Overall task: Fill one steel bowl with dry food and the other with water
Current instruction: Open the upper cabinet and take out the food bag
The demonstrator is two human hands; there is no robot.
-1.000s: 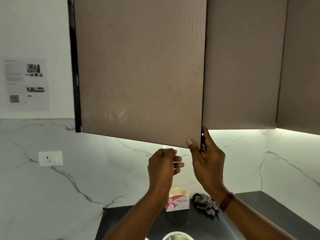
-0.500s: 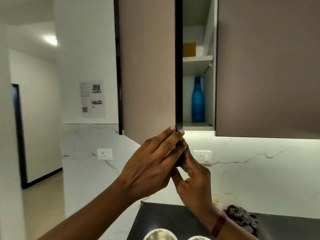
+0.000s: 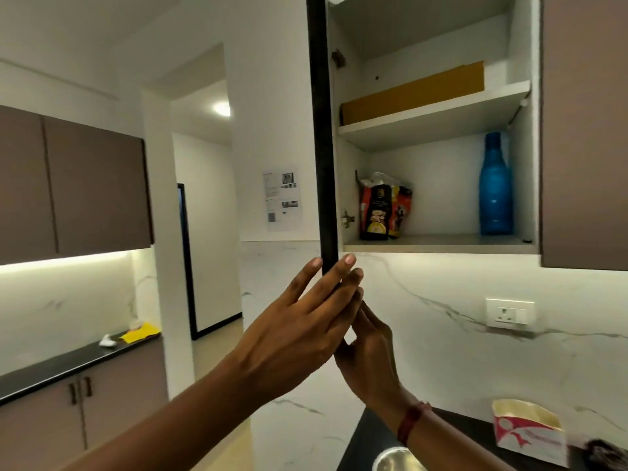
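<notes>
The wall cabinet door [image 3: 322, 130] stands swung open and shows edge-on. My left hand [image 3: 306, 321] holds its lower edge, thumb on one side and fingers on the other. My right hand [image 3: 370, 351] reaches up just behind it to the door's bottom corner, its fingertips partly covered by the left hand. On the lower shelf inside stand a red and black dry food bag [image 3: 384, 209] at the left and a blue water bottle [image 3: 494, 188] at the right. The rim of one steel bowl [image 3: 390, 458] shows on the black counter at the bottom edge.
A flat brown carton [image 3: 411, 93] lies on the upper shelf. On the counter [image 3: 475, 433] sit a white and red paper box [image 3: 526, 433] and a dark cloth [image 3: 608, 453]. A wall socket [image 3: 509, 312] is on the marble backsplash. A closed cabinet door [image 3: 584, 130] is to the right.
The cabinet door has swung from shut to fully open with both hands on its lower edge. My view turned left, and the food bag and bottle came into sight.
</notes>
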